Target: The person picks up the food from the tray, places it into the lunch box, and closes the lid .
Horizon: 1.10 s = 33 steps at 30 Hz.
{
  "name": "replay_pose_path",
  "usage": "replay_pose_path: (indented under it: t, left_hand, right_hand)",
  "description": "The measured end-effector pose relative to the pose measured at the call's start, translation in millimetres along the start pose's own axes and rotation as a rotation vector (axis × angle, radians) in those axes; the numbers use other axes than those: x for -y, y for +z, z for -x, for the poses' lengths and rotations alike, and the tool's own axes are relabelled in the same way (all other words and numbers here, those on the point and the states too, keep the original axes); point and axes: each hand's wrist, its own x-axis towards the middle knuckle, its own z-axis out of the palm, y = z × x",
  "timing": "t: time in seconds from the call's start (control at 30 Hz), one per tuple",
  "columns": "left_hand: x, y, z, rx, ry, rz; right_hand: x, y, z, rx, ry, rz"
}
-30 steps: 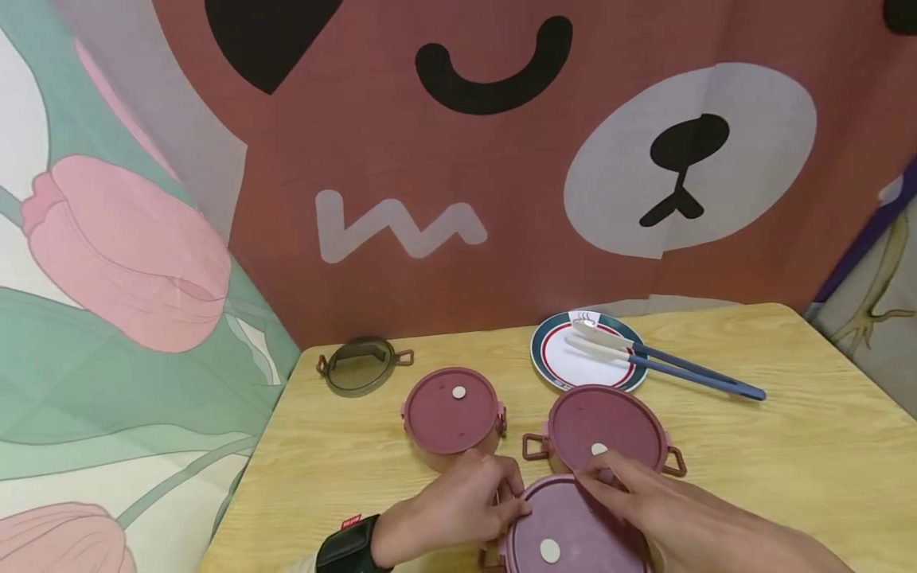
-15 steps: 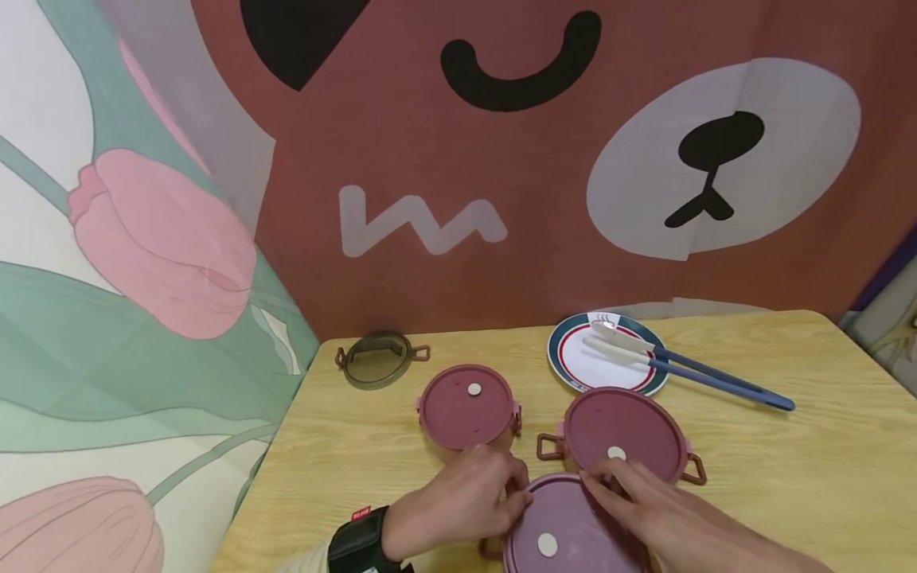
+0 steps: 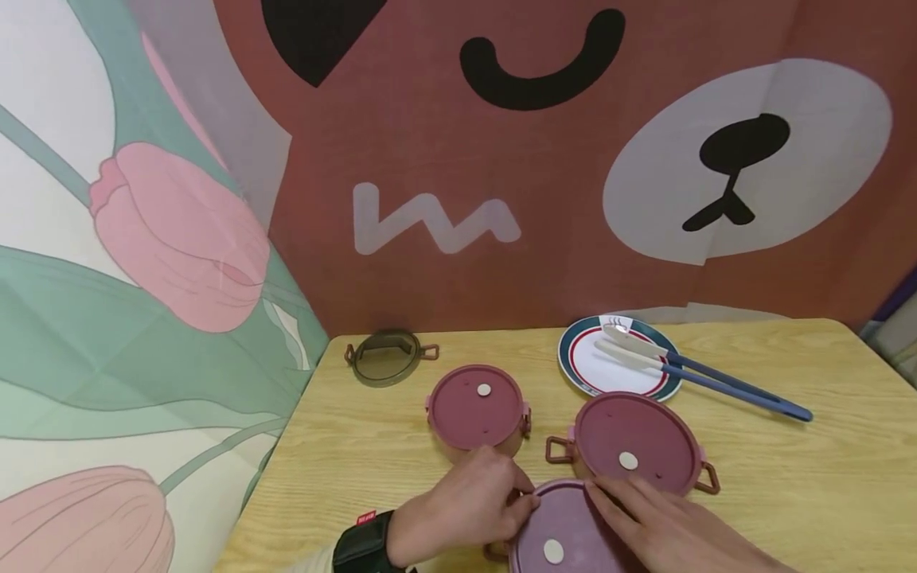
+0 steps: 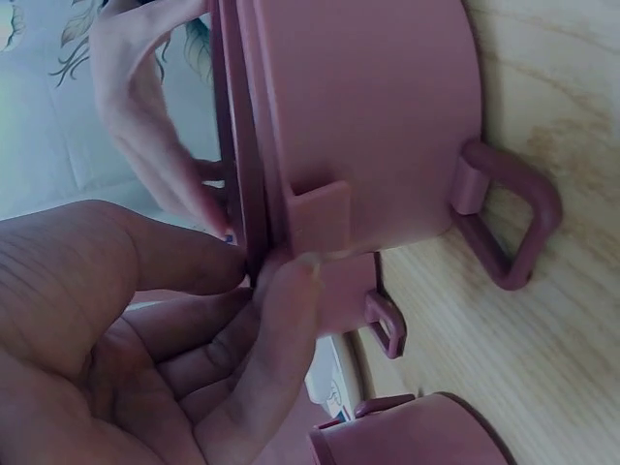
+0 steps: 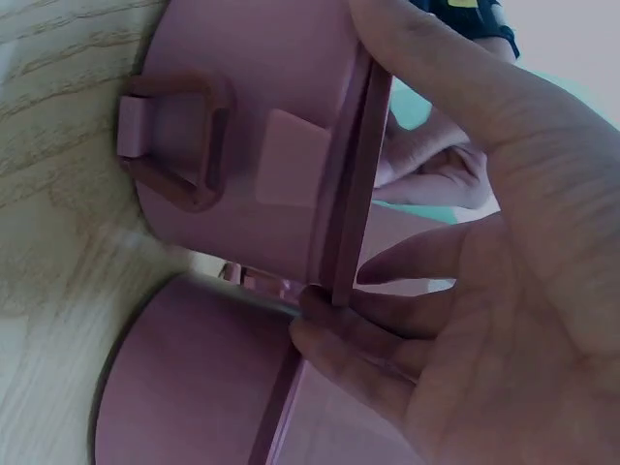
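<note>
A mauve pot with a round pale button on its lid (image 3: 553, 525) stands at the near edge of the head view. My left hand (image 3: 466, 501) pinches the lid's rim at the left, its thumb and fingertips meeting at the edge in the left wrist view. My right hand (image 3: 666, 525) holds the rim from the other side; in the right wrist view its thumb lies along the edge and other fingertips curl at the rim (image 5: 358, 194). A narrow gap shows between lid and pot body (image 5: 242, 116). Clip tabs (image 5: 291, 160) jut from the body.
Behind the hands stand a smaller lidded pot (image 3: 476, 410) and another lidded pot (image 3: 637, 438) with side handles. A dark glass lid (image 3: 387, 362) lies at back left. Blue-handled tongs (image 3: 738, 390) rest across a plate (image 3: 573, 358) on the wooden table (image 3: 344, 454).
The head view has turned slightly left, so everything sits further right in it. My right hand's fingers lie flatter over the lid's edge. The left hand keeps its pinch on the rim.
</note>
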Motion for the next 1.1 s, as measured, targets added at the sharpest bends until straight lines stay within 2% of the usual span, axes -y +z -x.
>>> replay_pose_path:
  t: [0.1, 0.17, 0.33, 0.57, 0.73, 0.83, 0.97, 1.1]
  left_hand:
    - [-0.2, 1.4, -0.6, 0.003, 0.008, -0.027]
    - [0.1, 2.2, -0.7, 0.003, 0.012, -0.037]
    - [2.5, 6.1, 0.6, -0.026, 0.043, -0.037]
    - [2.9, 12.9, 4.3, -0.029, 0.068, -0.053]
    - [0.5, 20.7, 6.8, -0.08, 0.091, -0.147]
    - [-1.5, 29.8, 8.9, -0.107, 0.098, -0.253]
    - [-2.4, 42.7, 12.3, -0.181, 0.119, -0.387]
    - [-2.3, 46.3, 13.2, -0.234, 0.11, -0.446]
  right_hand:
    - [-0.6, -0.2, 2.6, 0.016, 0.008, 0.016]
    - [-1.1, 0.9, 3.5, -0.011, -0.025, 0.038]
    - [-2.9, 6.4, 2.4, -0.139, -0.161, 0.107]
    - [-7.0, 12.5, 2.9, -0.15, -0.21, 0.11]
    - [-6.5, 16.8, 2.9, -0.157, -0.211, 0.056]
    - [-6.0, 19.6, 3.0, -0.186, -0.223, 0.022]
    - [-7.1, 21.8, 4.9, -0.22, -0.243, 0.011]
    - [-8.6, 23.3, 5.2, -0.187, -0.239, -0.045]
